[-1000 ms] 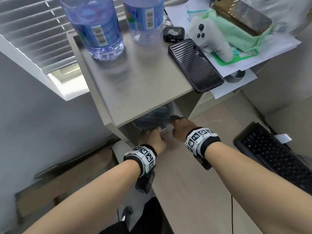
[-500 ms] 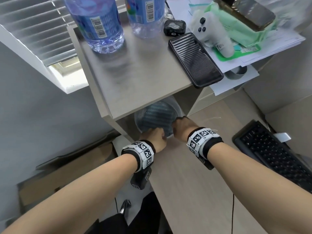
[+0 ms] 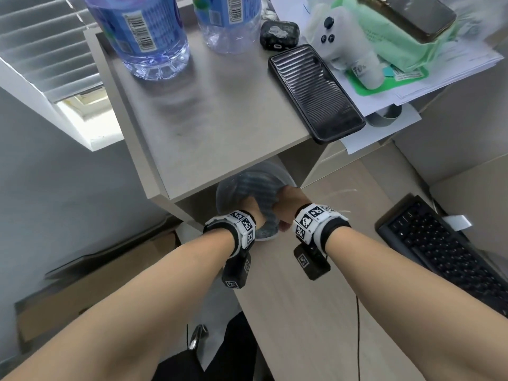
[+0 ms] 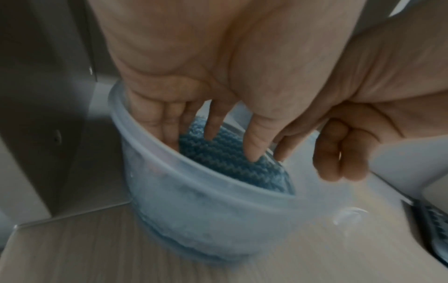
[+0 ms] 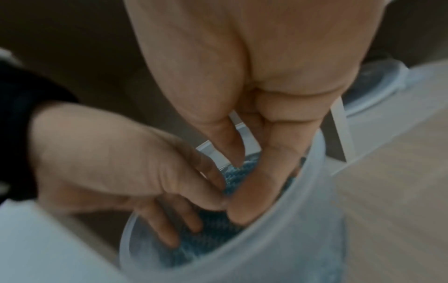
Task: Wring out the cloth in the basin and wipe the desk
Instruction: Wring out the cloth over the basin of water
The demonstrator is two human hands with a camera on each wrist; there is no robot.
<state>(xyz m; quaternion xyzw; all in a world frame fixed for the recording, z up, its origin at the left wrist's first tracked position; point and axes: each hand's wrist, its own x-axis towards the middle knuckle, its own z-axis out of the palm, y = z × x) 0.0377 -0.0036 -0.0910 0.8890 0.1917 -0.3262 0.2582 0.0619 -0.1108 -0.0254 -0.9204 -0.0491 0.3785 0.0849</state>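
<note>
A translucent plastic basin (image 3: 220, 193) (image 4: 145, 153) (image 5: 315, 172) stands on the light wood desk (image 3: 316, 312), half under a raised grey shelf (image 3: 220, 119). Inside it lies a blue knit-textured cloth (image 3: 258, 185) (image 4: 223, 159) (image 5: 213, 226). My left hand (image 3: 251, 209) (image 4: 211, 149) reaches in from the near left, its fingers (image 5: 169, 229) spread and resting on the cloth. My right hand (image 3: 288, 199) (image 5: 244, 172) enters from the right and pinches the cloth between thumb and forefingers; its last two fingers (image 4: 339, 153) are curled outside the rim. The two hands touch.
The shelf overhangs the basin's far half. On it stand two water bottles (image 3: 148, 37) (image 3: 228, 20), a black case (image 3: 279, 34), a phone (image 3: 316, 92), a white controller (image 3: 346, 42) and papers (image 3: 453, 64). A black keyboard (image 3: 445, 257) lies at the right of the desk.
Both hands went from the basin's near rim down into it and onto the cloth. More of the basin now shows from under the shelf.
</note>
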